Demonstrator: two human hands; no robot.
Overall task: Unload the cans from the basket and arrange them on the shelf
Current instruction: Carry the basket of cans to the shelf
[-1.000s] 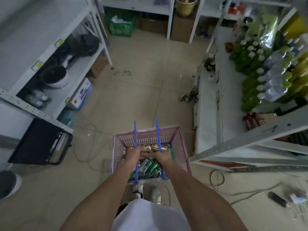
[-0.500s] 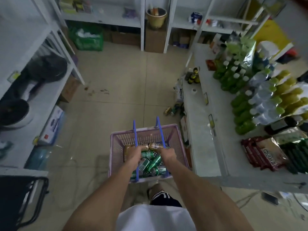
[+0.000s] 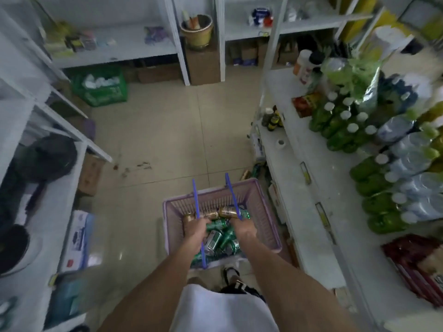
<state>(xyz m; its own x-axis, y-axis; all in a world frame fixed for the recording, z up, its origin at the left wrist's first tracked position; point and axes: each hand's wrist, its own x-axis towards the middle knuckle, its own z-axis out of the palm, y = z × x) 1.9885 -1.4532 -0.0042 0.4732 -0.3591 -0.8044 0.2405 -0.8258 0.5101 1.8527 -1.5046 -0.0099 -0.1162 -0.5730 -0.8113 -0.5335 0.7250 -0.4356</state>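
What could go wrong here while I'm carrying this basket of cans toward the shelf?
1. The cans lie loose and piled in the basket, so a tilt could shift or spill them.
2. Both hands, left hand and right hand, are on the blue handles, leaving neither free to steady anything.
3. The basket passes close to the shelf edge, and items sit on the floor beside it; a bump or trip seems possible.

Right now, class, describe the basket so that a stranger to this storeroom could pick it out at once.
Start at the long white shelf on the right, then look left of its near end. The basket hangs there over the tiled floor, held by both hands. It alone is pale purple plastic mesh with blue handles, holding green and gold cans.
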